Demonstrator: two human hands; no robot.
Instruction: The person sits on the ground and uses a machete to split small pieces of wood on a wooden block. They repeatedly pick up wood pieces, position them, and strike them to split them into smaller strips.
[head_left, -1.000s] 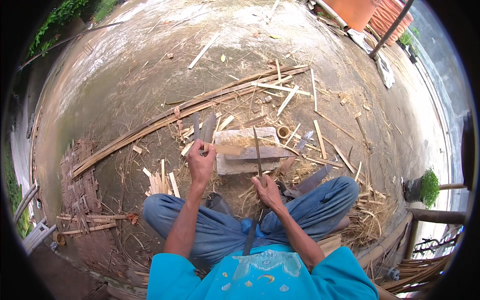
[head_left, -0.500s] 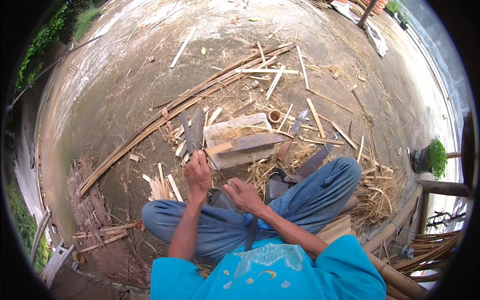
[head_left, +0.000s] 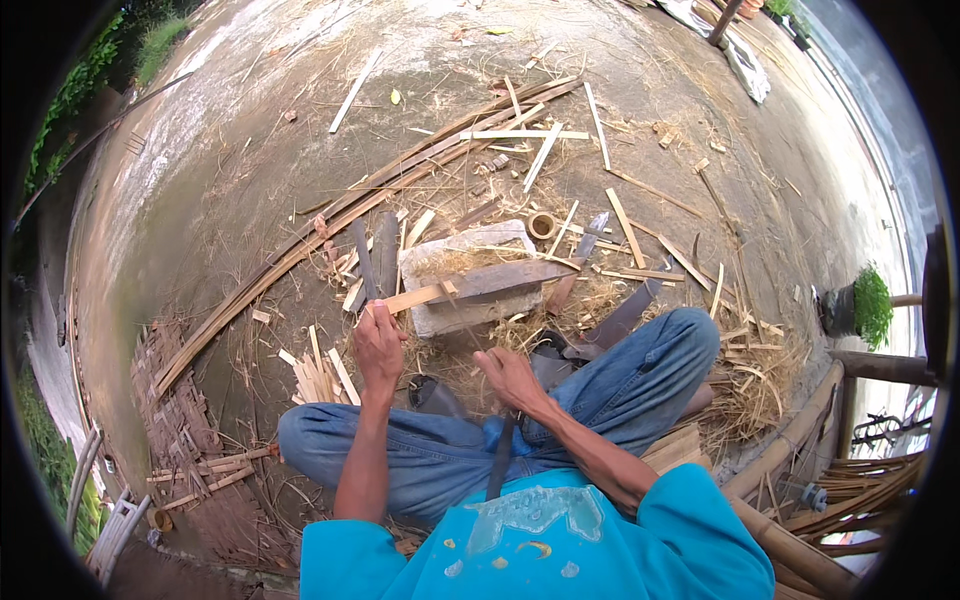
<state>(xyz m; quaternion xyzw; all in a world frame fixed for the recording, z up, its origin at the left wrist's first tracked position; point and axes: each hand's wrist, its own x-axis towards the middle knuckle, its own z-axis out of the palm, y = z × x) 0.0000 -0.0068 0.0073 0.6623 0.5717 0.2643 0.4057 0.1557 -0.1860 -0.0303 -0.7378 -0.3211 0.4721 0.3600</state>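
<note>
My left hand (head_left: 380,345) is closed around one end of a pale bamboo strip (head_left: 418,298), whose other end reaches over the light stone block (head_left: 465,322). A knife is in my closed right hand (head_left: 512,380). Its thin blade, seen nearly edge-on, rises toward the strip's far end; whether it touches is hard to tell. The long dark knife handle (head_left: 503,460) runs back under my right forearm to my shirt. Across the block lies a long, dark, tapered flat piece (head_left: 500,281), just beyond the strip.
Long bamboo slats (head_left: 330,222) stretch diagonally over the ground beyond my left knee. A machete-like blade (head_left: 592,235) and a bamboo ring (head_left: 541,226) lie past the block. Cut strips (head_left: 320,372) rest by my left knee, with shavings (head_left: 760,385) at my right.
My right hand has shifted slightly right and up, and the blade now stands nearer the strip's far end. My left hand has moved slightly left with the strip.
</note>
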